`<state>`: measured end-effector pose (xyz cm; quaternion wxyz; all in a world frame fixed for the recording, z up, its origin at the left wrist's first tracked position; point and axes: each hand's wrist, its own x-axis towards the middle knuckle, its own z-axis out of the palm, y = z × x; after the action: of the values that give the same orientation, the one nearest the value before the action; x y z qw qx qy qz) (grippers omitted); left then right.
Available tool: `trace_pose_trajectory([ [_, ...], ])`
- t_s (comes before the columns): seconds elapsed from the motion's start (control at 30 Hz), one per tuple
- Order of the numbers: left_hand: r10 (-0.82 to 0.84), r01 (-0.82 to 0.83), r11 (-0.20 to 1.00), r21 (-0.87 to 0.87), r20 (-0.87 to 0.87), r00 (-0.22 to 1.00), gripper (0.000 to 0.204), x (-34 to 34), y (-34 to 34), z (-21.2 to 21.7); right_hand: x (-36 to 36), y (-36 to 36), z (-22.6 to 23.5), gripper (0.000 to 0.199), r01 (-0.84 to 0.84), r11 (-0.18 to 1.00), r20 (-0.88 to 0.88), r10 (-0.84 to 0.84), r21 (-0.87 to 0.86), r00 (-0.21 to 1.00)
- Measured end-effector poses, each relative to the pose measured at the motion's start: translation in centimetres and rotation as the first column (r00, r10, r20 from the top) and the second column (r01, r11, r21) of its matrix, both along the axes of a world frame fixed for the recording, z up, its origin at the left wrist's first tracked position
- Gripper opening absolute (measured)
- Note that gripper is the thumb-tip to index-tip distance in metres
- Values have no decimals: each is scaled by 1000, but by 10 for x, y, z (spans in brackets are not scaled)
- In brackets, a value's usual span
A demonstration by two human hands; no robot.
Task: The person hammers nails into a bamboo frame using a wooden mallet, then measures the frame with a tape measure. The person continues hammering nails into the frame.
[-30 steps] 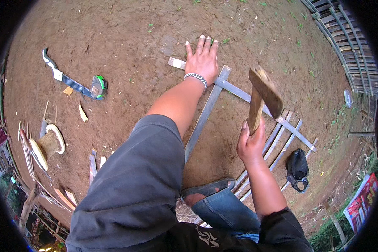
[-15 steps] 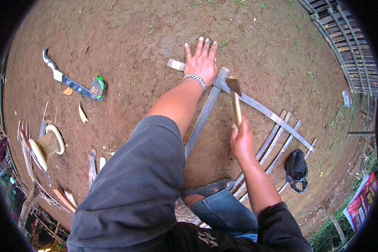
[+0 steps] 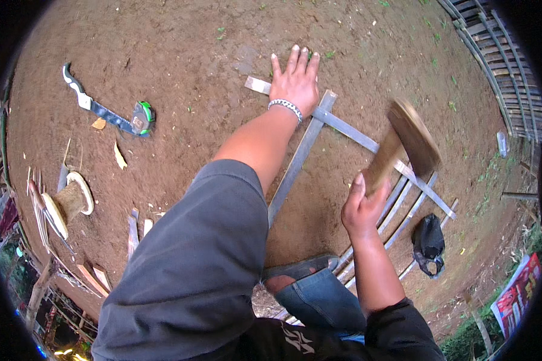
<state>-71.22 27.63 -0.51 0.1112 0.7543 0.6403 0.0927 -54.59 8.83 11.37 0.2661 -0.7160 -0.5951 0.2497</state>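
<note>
My left hand (image 3: 295,84) lies flat with its fingers spread, pressing over a grey wooden slat (image 3: 352,132) and the soil beyond it. The slat's pale end shows left of the hand. Just right of my wrist, a second slat (image 3: 298,159) crosses under it, running toward my knees. My right hand (image 3: 365,207) is closed round the wooden handle of a hammer (image 3: 415,135), whose broad dark head is raised and blurred by motion. Several narrow strips (image 3: 397,207) meet the slat's far right part.
On the left lie a folding saw (image 3: 81,99), a green-and-black tape measure (image 3: 143,118), a spool (image 3: 69,201) and wood scraps (image 3: 93,278). Right of the strips sits a black plastic bag (image 3: 428,243). A bamboo fence (image 3: 506,72) stands at upper right, a clear bottle (image 3: 501,144) below it.
My right hand has lifted the hammer up and to the right, away from the slat crossing. My left hand keeps its place on the slat; the whole view has shifted slightly.
</note>
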Motion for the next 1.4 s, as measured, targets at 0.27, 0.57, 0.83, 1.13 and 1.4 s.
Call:
trace_pose_trajectory([
  [0.27,2,-2,1000,6,-5,1000,58,-1,-4,-1,5,-13,-18,51,8,973,20,-4,-231,1000],
  [0.57,4,-4,1000,10,3,1000,57,0,-2,-4,5,-14,-36,47,-14,937,108,55,-350,993],
  [0.83,-6,6,1000,4,-1,1000,58,3,-1,0,6,-18,-37,44,-52,993,-26,49,-105,998],
  [1.13,0,0,1000,7,-17,1000,57,0,-1,-6,5,-9,-12,43,61,997,-262,-69,-38,963],
  [1.4,-5,5,1000,-4,-16,1000,59,-2,-7,-6,-3,-10,-12,41,46,929,101,-9,-366,995],
])
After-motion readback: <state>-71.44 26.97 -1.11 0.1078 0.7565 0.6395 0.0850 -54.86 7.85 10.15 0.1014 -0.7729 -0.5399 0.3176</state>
